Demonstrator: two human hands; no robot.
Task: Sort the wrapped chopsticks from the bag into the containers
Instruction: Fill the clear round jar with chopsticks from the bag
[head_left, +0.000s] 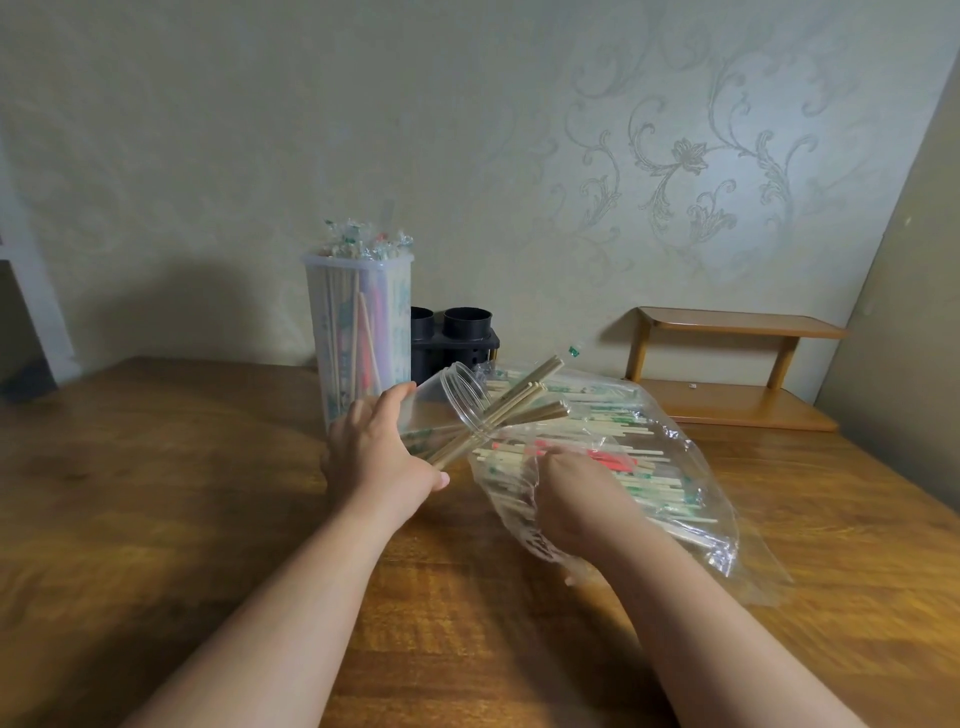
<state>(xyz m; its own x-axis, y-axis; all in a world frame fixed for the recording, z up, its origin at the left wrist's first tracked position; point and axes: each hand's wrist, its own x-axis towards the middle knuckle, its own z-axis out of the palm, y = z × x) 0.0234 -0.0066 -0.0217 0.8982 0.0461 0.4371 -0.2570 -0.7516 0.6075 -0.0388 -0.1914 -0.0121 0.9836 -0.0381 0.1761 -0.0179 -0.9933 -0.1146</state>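
Dim, soft indoor light. Shadows darken the wall at left. Wide-angle bending shows at the edges.

Only the arms and hands of the person are in view. The left forearm and the right forearm are bare along their whole visible length, from the lower edge up to the wrists. The left hand and right hand are bare too. The left thumbnail is short and pale.
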